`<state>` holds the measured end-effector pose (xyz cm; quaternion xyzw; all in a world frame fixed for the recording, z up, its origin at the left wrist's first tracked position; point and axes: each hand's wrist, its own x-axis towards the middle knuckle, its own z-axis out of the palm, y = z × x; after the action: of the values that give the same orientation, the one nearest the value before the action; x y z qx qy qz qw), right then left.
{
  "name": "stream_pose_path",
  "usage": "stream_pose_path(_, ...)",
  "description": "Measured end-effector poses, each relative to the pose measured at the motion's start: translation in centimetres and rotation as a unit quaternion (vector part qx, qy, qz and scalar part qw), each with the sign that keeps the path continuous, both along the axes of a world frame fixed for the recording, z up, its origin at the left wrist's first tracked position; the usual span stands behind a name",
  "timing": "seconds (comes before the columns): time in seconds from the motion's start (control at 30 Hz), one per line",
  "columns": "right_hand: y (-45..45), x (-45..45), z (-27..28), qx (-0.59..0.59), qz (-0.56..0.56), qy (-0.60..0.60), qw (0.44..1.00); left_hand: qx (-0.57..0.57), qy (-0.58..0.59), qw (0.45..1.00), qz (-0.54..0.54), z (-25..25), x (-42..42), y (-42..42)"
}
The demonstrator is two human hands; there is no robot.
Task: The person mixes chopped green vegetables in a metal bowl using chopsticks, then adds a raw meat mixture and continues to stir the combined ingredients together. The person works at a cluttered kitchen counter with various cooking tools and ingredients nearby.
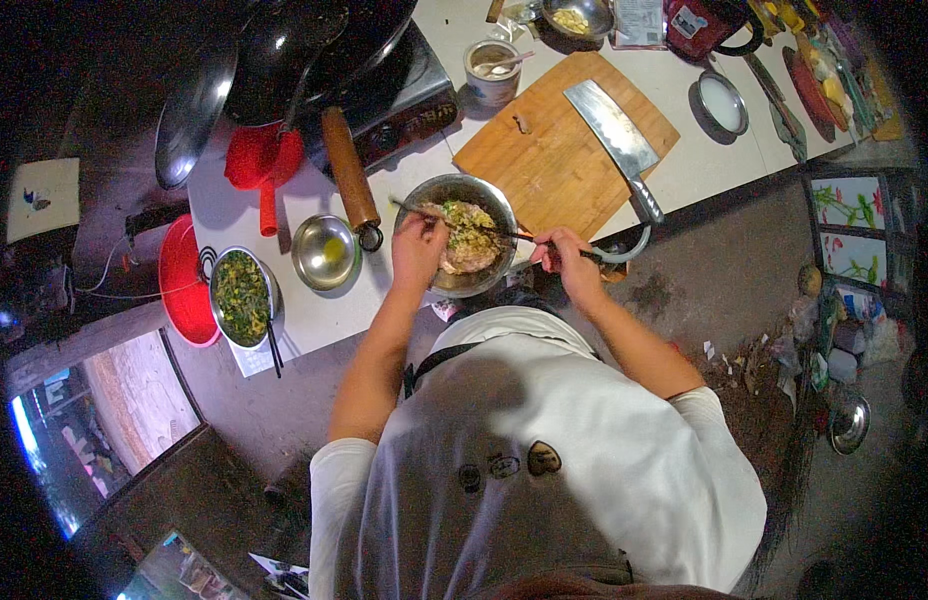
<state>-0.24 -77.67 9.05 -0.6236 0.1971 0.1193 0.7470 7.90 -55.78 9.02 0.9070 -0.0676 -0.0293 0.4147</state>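
Observation:
A steel mixing bowl [503, 204] stands at the table's front edge. In it lies pale minced filling [467, 259] with chopped green and yellowish bits on top. My left hand [417, 253] is over the bowl's left rim, fingers pinched on a thin utensil [413, 205] whose kind is blurred. From the right, my right hand [572, 262] grips a dark thin stick [518, 236], like a chopstick, reaching over the rim into the filling. Whether these are two separate sticks I cannot tell. Behind lies a wooden cutting board [539, 142] with a cleaver [614, 124] on it.
Left are a small steel bowl [323, 274], a bowl of chopped greens [242, 300] with black chopsticks [274, 349], and a red basin [180, 300]. A wok's wooden handle [347, 165] juts toward the mixing bowl. A jar [494, 86] stands behind; a small dish [720, 101] sits right.

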Motion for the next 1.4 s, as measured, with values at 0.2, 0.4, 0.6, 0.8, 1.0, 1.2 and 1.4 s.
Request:
stream_pose_path(0.2, 0.5, 1.1, 3.4, 0.019, -0.08, 0.041, 0.996, -0.048, -0.111, 0.977, -0.174, -0.6, -4.6, 2.3)
stream_pose_path(0.4, 1.4, 1.9, 5.6, -0.133, 0.016, -0.065, 0.989, -0.11, -0.1, 0.978, -0.143, -0.1, -6.2, 2.6)
stream_pose_path(0.6, 1.9, 2.8, 10.5, -0.255, 0.106, -0.098, 0.956, -0.181, -0.055, 0.981, -0.039, -0.1, -5.5, 2.1)
stream_pose_path(0.8, 3.3, 3.6, 10.0, -0.322, 0.121, -0.188, 0.92, -0.119, -0.097, 0.986, -0.059, 2.3, -5.4, 1.8)
stream_pose_path(1.0, 3.4, 3.0, 10.9, -0.305, 0.126, -0.179, 0.927, -0.102, -0.121, 0.981, -0.112, 5.2, -5.1, 2.4)
stream_pose_path(1.2, 4.4, 3.6, 9.6, -0.378, 0.132, -0.254, 0.88, -0.037, -0.097, 0.987, -0.123, 3.4, -4.9, 2.4)
stream_pose_path(1.4, 6.1, 3.9, 11.1, -0.494, 0.214, -0.327, 0.776, -0.161, -0.112, 0.971, -0.138, 4.3, -4.8, 1.3)
